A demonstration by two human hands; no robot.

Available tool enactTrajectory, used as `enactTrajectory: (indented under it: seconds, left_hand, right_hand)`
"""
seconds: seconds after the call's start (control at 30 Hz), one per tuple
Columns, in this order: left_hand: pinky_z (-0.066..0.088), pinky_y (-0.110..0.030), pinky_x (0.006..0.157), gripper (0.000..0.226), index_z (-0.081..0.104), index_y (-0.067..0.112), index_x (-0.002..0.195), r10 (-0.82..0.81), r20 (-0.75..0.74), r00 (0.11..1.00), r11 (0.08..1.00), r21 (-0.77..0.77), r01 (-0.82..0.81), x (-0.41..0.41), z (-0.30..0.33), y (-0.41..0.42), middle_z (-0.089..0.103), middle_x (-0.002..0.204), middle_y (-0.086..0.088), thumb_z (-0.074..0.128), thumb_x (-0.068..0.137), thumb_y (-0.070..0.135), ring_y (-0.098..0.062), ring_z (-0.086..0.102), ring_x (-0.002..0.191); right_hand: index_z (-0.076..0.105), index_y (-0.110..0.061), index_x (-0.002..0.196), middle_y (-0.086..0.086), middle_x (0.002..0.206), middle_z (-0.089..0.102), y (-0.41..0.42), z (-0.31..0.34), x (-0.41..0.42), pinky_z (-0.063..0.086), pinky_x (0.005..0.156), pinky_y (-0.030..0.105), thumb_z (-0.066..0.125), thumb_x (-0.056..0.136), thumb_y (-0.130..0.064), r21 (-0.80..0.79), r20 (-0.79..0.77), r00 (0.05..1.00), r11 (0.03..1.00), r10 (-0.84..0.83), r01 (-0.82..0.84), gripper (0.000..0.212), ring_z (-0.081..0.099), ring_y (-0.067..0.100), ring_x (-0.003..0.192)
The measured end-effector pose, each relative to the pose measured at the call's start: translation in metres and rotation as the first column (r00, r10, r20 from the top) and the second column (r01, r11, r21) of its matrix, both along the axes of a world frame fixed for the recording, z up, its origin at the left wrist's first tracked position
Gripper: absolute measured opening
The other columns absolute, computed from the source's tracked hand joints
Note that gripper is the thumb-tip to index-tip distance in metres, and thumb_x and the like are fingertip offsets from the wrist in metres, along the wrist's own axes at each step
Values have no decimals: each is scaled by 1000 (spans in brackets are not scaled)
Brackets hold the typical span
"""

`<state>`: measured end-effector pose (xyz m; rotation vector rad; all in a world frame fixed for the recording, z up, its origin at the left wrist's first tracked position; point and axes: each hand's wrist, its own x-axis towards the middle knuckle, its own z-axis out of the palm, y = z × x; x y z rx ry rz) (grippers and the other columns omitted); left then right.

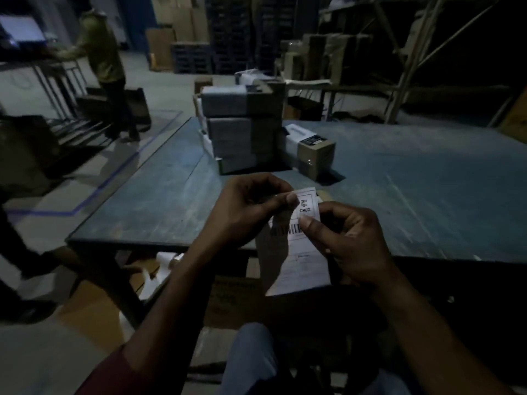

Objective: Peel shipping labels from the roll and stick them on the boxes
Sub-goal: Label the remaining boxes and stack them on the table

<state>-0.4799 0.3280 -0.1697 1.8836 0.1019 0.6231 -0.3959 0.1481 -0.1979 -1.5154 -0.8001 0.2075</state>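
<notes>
**Label in hand, peel under way**

Peeling looks in progress: the left hand (251, 208) and right hand (346, 238) each pinch the top of the white printed shipping label (299, 258) between thumb and fingers, at 6 o'clock above the near edge of the worn blue-grey table (427, 195). Whether the backing has parted I cannot tell. Sticking remains. The stack of brown cardboard boxes (242, 132) at 12 o'clock already carries pale sheets; a small brown box (313, 155) stands at 1 o'clock. The white label roll (168, 259) sits at 8 o'clock below the table. Nothing blocks the reach; dim light hampers.
</notes>
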Motion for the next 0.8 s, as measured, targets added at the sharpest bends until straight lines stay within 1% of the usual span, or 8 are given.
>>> enactTrajectory:
  seconds: [0.17,0.3,0.4,0.43,0.5,0.67,0.73,0.8]
  left_hand:
    - [55,-15,85,44,70,19,132,15,-64,998,986,169,-4,40,-9,-11,75,122,10,81,91,31,2,69,111]
    - [47,-27,109,114,16,39,165,61,-211,975,975,222,-13,45,-24,4,50,152,7,85,75,51,-6,46,142]
    - [47,-40,113,131,29,29,164,252,-391,885,880,473,-42,46,-29,25,46,161,-2,86,54,75,-22,50,142]
    - [48,-41,111,131,39,26,160,280,-444,851,849,529,-3,47,-32,29,49,159,-3,87,50,78,-25,53,140]
    - [50,-38,105,112,50,19,154,277,-450,849,837,547,17,52,-37,34,57,152,-7,98,59,55,-28,59,134]
    - [44,-28,110,103,45,8,155,52,-455,889,937,331,114,88,-37,6,61,146,-11,96,65,10,-26,57,137]
    - [52,-39,109,111,46,15,156,8,-405,914,931,337,141,110,-38,-19,69,137,-5,98,60,35,-22,66,126]
    - [58,-44,99,104,54,20,149,-56,-332,942,907,377,186,128,-38,-44,75,126,-1,77,57,62,-21,72,112]
  right_hand:
    - [79,-16,105,3,89,81,-15,4,43,63,71,39,76,93,-12,-57,-88,990,993,-112,107,13,79,22,82]
    - [78,-8,100,8,87,81,-27,10,71,62,66,36,75,93,-6,-29,-178,967,983,-183,181,8,79,25,78]
    - [76,-2,103,14,92,80,-38,12,87,64,71,41,73,93,-5,22,-300,935,978,-189,205,10,78,30,83]
    - [77,-2,103,15,94,80,-41,11,92,64,76,45,73,93,-6,28,-325,926,976,-194,215,11,77,34,87]
    - [78,-5,103,16,97,80,-45,9,99,62,82,50,74,93,-8,32,-359,912,974,-199,225,11,76,39,92]
    - [78,-4,104,15,96,80,-53,12,108,62,67,36,73,93,-7,37,-402,894,972,-197,231,12,78,33,85]
    - [77,-3,103,17,96,79,-61,14,112,62,65,36,73,93,-6,43,-411,889,970,-201,239,11,78,32,82]
    - [77,-1,104,18,95,79,-72,15,118,62,64,35,73,93,-6,24,-405,886,966,-227,258,12,78,32,81]
